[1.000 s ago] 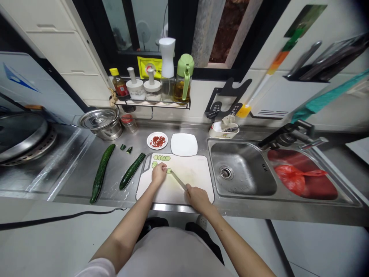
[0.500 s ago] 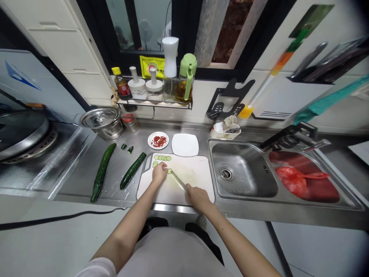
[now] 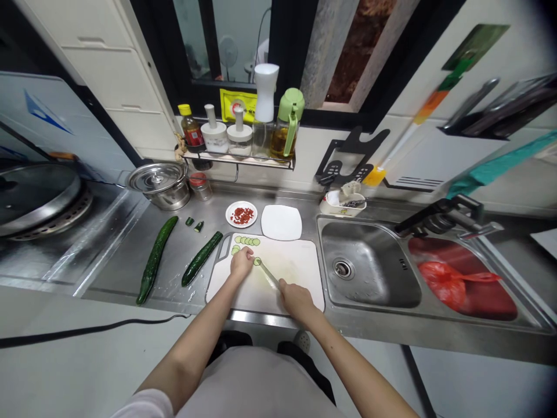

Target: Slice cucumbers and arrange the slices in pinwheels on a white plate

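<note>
My right hand [image 3: 297, 300] grips the handle of a kitchen knife [image 3: 270, 277] over the white cutting board [image 3: 300, 264]. A round cucumber slice [image 3: 257, 262] is at the blade's tip, on or against the metal. My left hand [image 3: 242, 263] is on the board's left side, its fingers curled and pressed together; whatever they hold is hidden. Just beyond these fingers are a few cucumber slices [image 3: 235, 249]. Behind them, a row of overlapping slices [image 3: 247, 241] lies along the board's far edge. To the left, a cut cucumber [image 3: 202, 259] rests on the steel counter.
A whole cucumber [image 3: 157, 259] and two cucumber ends [image 3: 199, 226] lie farther left. Behind the board stand a plate of chopped red pieces [image 3: 241, 215] and a white square plate [image 3: 281, 222]. The sink [image 3: 369, 261] borders the board's right; a lidded steel pot [image 3: 167, 188] stands at back left.
The whole view has shifted slightly as my head moved. Both hands, the knife and the slice at its tip stay in nearly the same places on the board.
</note>
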Demonstrator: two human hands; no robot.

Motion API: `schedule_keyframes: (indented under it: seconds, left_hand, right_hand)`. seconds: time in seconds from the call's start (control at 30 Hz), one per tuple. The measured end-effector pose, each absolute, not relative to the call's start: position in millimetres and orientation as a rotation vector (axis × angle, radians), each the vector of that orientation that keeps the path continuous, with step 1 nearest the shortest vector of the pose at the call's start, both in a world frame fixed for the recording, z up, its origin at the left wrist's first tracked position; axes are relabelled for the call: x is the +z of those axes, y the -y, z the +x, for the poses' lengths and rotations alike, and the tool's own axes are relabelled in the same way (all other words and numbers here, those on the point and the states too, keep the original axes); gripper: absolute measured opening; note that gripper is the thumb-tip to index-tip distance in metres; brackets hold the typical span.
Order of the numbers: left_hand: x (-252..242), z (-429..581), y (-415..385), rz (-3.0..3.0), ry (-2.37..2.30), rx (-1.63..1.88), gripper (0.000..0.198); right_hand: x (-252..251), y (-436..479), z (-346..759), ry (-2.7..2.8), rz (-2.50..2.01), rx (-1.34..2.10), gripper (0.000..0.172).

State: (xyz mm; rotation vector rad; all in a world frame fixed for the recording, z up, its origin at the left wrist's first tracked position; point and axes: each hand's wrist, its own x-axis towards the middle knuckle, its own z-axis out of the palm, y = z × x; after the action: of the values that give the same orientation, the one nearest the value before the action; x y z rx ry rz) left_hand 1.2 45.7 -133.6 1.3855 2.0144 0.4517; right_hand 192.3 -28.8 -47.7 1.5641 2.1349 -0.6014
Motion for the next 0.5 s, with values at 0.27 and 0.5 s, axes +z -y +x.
schedule_keyframes:
  seconds: [0.27,0.5]
  left_hand:
    - [-132.7,1.4,-46.2,1.392,-2.009,0.456,0.017]
    - [-132.7,1.4,-46.9,1.368,-2.016,0.437,0.018]
  right_hand:
    - [-49.3,27.6,189.8,-2.147,1.578,-0.603,0.032]
    - [-50.5,25.9,188.7,-2.144,1.580,-0.607,0.032]
